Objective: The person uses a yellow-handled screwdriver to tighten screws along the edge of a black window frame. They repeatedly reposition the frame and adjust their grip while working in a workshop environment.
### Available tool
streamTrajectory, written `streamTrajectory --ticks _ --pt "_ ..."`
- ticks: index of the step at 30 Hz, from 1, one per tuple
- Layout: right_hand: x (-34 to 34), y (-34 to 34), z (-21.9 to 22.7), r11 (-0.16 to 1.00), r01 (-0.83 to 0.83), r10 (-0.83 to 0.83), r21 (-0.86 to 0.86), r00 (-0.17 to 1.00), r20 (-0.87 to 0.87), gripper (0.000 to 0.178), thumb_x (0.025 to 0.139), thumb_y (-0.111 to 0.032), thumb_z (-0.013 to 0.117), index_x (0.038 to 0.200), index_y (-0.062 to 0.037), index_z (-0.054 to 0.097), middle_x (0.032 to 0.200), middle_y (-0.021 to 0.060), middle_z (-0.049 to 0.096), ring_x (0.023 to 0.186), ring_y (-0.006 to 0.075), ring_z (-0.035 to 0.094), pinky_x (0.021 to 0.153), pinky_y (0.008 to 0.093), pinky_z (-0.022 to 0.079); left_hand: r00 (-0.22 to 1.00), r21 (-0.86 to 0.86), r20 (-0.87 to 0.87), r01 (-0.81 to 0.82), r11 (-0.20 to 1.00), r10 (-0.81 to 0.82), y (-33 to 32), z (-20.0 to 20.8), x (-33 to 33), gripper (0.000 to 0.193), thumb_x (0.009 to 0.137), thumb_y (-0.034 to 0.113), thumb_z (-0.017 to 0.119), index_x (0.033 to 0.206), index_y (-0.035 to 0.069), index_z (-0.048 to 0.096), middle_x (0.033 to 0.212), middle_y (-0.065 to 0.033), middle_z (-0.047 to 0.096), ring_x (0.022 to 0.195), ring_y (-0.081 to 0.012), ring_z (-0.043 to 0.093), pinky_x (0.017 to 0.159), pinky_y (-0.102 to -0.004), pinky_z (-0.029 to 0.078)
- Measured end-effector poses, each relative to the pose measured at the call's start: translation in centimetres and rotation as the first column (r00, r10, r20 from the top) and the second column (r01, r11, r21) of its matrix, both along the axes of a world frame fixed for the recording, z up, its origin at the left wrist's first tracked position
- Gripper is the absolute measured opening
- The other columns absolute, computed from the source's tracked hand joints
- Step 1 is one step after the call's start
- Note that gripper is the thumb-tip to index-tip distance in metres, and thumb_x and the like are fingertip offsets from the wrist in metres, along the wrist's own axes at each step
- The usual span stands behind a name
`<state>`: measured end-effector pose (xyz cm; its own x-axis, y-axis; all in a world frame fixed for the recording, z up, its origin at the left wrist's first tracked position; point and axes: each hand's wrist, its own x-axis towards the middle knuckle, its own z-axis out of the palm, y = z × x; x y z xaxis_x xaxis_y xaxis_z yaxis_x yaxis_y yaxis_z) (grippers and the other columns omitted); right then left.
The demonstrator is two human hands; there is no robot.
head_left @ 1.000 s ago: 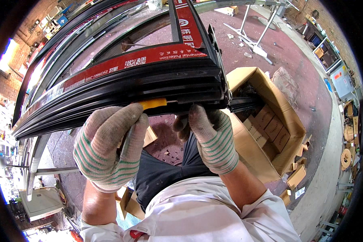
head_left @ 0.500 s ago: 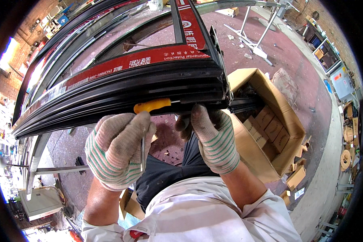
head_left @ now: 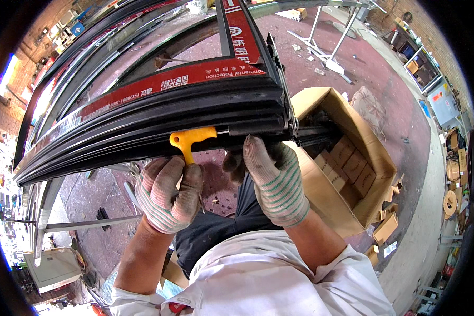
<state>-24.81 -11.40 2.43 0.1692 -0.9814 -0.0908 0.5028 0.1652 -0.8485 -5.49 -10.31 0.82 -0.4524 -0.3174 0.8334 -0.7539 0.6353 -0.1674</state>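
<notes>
My gloved left hand (head_left: 168,192) is closed round the stem of a yellow T-handle hex key (head_left: 192,137). The key's crossbar lies along the frame, and its short metal tip reaches into the end of a black cylindrical hinge part (head_left: 255,126). That part sits on the lower edge of a black metal frame (head_left: 184,108) with red printed film. My gloved right hand (head_left: 276,179) is at the same edge, its thumb pressed just under the hinge part and its fingers curled beneath, partly hidden.
An open cardboard box (head_left: 368,174) holding small brown cartons stands right of the frame. More long profiles (head_left: 89,68) stretch away at the left. A white metal stand (head_left: 326,52) is on the floor beyond, and a grey metal case (head_left: 52,268) is at the lower left.
My left hand has turned and moved right and slightly down along the key's handle, so the T shape now shows. The right hand has hardly moved.
</notes>
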Motion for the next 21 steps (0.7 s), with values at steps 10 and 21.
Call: streamTrajectory --ticks 10,21 --pt "-0.4 -0.1 -0.3 0.999 -0.026 0.027 -0.021 0.999 0.046 0.020 0.096 -0.024 0.063 0.102 -0.0058 0.068 0.083 0.0012 0.068 0.070 0.0053 0.060 0.061 0.0205 0.047 0.997 0.078 -0.068 0.042 0.996 -0.037 0.7 0.9 -0.1 0.051 0.068 -0.012 0.076 0.113 0.006 0.060 0.102 -0.0142 0.061 0.082 -0.0269 0.064 0.068 -0.0341 0.054" --pt "-0.2 -0.1 -0.4 1.000 -0.013 0.013 -0.026 1.000 -0.001 0.029 0.098 -0.031 0.060 0.102 -0.0030 0.067 0.079 0.0060 0.069 0.065 0.0092 0.061 0.059 0.0226 0.048 0.975 0.215 -0.222 0.028 0.976 0.021 1.6 4.5 -0.9 0.030 0.077 -0.009 0.072 0.102 0.005 0.064 0.092 -0.0127 0.066 0.077 -0.0235 0.066 0.069 -0.0309 0.053"
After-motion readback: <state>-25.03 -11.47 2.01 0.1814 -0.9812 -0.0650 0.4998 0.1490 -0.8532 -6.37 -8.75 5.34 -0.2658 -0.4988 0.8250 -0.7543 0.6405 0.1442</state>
